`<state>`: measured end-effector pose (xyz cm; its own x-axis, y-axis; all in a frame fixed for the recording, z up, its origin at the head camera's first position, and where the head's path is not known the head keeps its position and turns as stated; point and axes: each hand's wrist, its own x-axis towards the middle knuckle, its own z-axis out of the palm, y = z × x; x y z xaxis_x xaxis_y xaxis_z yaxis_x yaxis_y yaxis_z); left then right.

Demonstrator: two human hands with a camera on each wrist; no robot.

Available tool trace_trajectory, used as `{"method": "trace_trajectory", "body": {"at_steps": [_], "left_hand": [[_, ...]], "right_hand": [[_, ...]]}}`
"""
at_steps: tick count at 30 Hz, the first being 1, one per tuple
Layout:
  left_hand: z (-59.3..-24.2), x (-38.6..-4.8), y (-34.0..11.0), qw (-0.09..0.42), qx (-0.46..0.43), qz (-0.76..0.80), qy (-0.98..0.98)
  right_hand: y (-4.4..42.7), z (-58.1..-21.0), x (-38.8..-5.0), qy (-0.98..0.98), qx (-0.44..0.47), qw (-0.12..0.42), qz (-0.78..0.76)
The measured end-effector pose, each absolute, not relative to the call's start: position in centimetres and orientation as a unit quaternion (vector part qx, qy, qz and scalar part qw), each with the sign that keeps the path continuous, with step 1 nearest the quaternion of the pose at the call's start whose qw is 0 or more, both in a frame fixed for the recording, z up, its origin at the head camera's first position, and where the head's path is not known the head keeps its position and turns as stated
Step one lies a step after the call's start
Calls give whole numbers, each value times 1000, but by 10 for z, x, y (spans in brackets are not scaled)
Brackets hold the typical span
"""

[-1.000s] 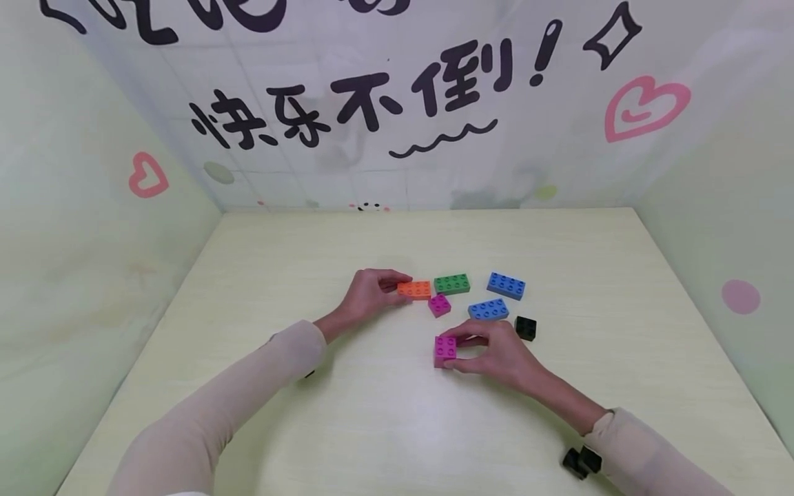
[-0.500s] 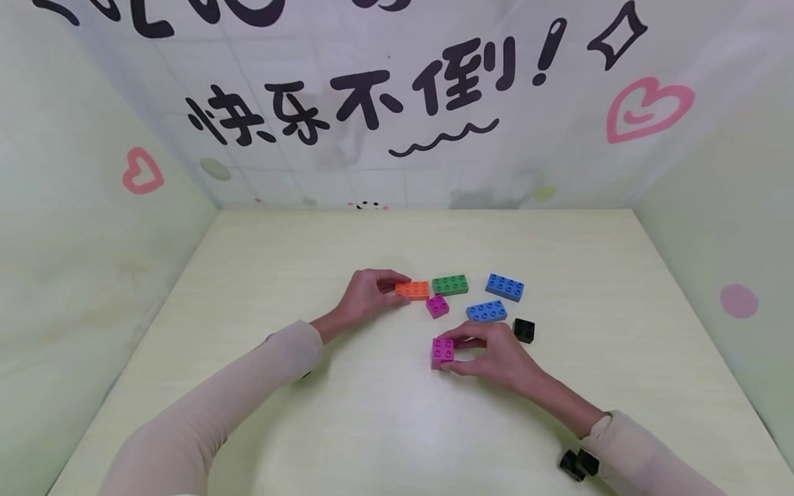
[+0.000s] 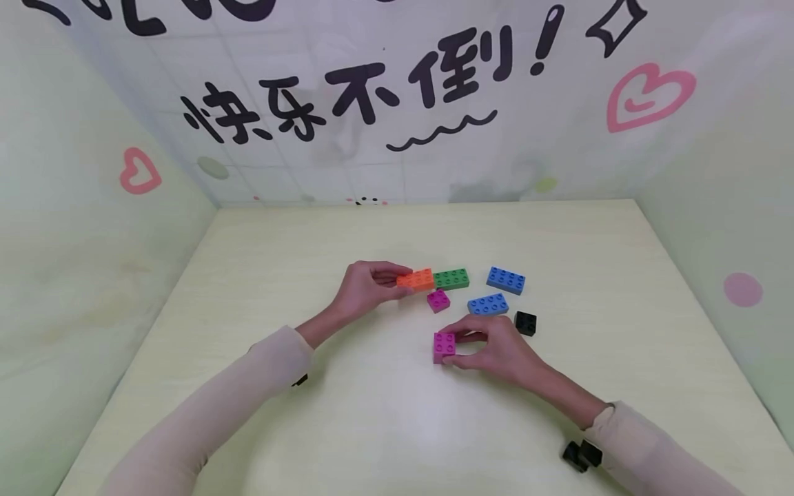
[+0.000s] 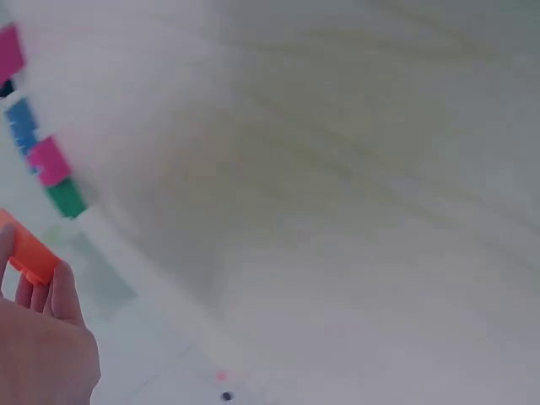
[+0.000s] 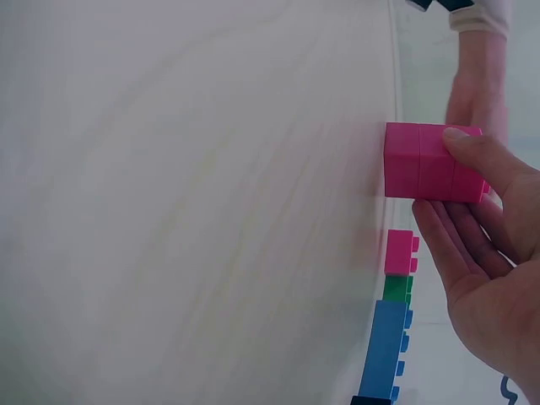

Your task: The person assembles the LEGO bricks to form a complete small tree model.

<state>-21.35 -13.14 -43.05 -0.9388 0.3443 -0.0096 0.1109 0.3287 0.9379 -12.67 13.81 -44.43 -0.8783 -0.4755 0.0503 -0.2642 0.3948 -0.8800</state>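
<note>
In the head view my left hand [image 3: 362, 288] pinches an orange toy building brick [image 3: 416, 280] between thumb and fingers. The left wrist view has this orange brick [image 4: 34, 255] raised off the table. My right hand [image 3: 499, 348] grips a pink stack [image 3: 444, 348] by its sides. Seams across the pink stack [image 5: 419, 160] in the right wrist view mark it as several square bricks joined together. A green brick [image 3: 451, 278] lies just right of the orange one. Below it sits a single pink brick [image 3: 438, 300].
Two blue bricks [image 3: 505, 280] and a black brick [image 3: 525, 323] lie behind and right of my right hand. More black pieces [image 3: 582, 455] are beside the right sleeve. A printed sheet [image 3: 372, 151] stands along the back of the pale table [image 3: 372, 427].
My left hand has lifted the orange brick and brought it slightly right, towards the green one. My right hand keeps its grip on the pink stack. The head view has shifted slightly.
</note>
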Motion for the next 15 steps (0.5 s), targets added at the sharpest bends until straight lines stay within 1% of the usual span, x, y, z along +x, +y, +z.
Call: {"method": "trace_trajectory", "body": {"at_steps": [3, 6, 11, 15], "left_hand": [[-412, -201, -131, 138, 153, 557, 805], [-401, -186, -131, 157, 176, 534, 812], [-399, -167, -130, 171, 235, 494, 819], [-402, -158, -131, 154, 273, 460, 831]], "right_hand": [[139, -443, -127, 827, -220, 109, -506], [140, -442, -127, 829, -214, 112, -505], [141, -444, -127, 830, -220, 107, -501], [140, -446, -127, 829, -226, 106, -501]]}}
